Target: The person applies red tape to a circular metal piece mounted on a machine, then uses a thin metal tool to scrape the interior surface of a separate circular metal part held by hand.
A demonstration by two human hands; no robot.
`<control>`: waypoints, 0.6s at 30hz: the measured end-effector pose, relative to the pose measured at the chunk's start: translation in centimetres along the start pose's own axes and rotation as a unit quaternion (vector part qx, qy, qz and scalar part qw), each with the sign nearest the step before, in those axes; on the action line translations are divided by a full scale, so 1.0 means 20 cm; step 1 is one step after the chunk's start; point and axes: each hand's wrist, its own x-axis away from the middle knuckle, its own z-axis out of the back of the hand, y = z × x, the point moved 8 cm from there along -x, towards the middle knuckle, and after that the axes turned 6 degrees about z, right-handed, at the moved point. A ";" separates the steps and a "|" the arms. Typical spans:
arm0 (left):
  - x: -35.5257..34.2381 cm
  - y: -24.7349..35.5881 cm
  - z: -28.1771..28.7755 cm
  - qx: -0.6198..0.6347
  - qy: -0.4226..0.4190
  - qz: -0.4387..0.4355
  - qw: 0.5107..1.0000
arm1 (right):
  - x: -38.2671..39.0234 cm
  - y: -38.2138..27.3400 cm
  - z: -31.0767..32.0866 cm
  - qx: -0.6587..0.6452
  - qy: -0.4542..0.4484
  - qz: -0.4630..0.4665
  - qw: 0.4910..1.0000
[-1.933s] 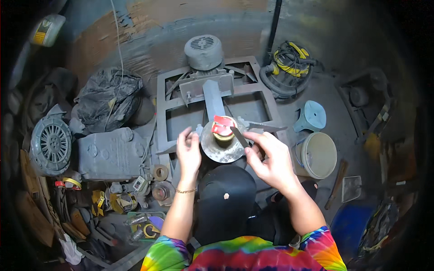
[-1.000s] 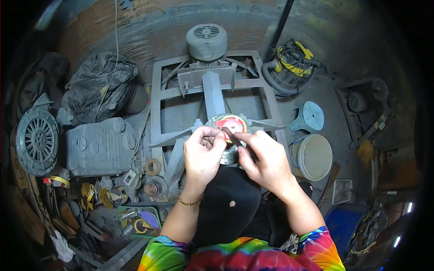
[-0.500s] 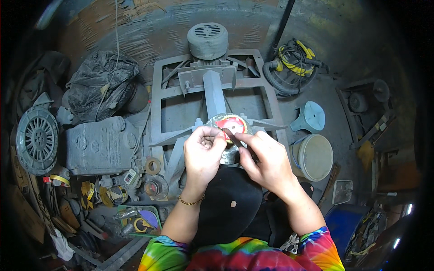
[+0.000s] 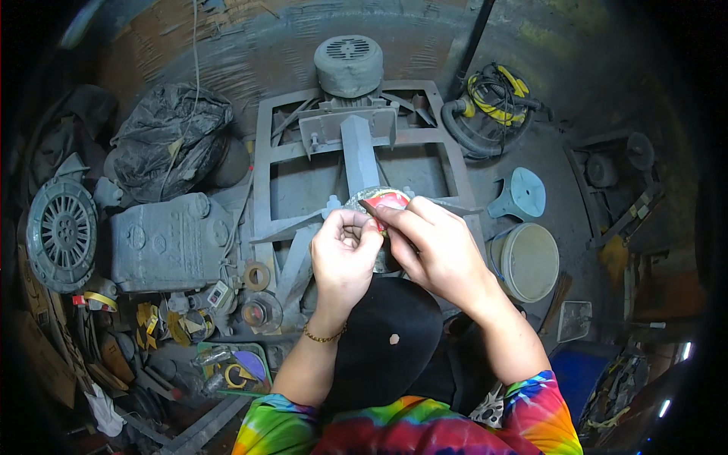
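Mid-frame, the red disc sits on a round metal base at the lower end of a grey beam. The right hand pinches a dark strip, its tip over the disc's left side. The left hand is curled beside the disc's lower left edge, thumb near forefinger; whether it grips anything cannot be told.

Above, a steel frame carries a motor. Upper right is a vacuum; below it are a pale blue stool and a bucket. On the left, a black bag lies above a grey casing, with a vented cover at its left.

The right hand hides the disc's lower right and most of the strip; both hands and a dark-clad knee cover parts of the base. Clutter at lower left is hard to separate, and the corners fade to black.
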 end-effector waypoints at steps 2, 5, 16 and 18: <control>0.00 -0.01 0.00 -0.002 0.004 -0.002 1.000 | -0.01 -0.01 0.01 -0.013 0.009 0.016 1.000; 0.01 -0.01 0.00 0.017 0.007 0.000 1.000 | 0.03 0.02 0.03 -0.028 -0.028 0.006 0.999; 0.04 0.03 -0.01 -0.032 0.018 -0.059 0.998 | 0.00 0.05 0.02 -0.068 0.001 -0.006 0.998; 0.03 0.00 0.00 -0.002 0.026 -0.060 0.998 | 0.02 0.05 0.03 -0.070 -0.014 -0.009 0.997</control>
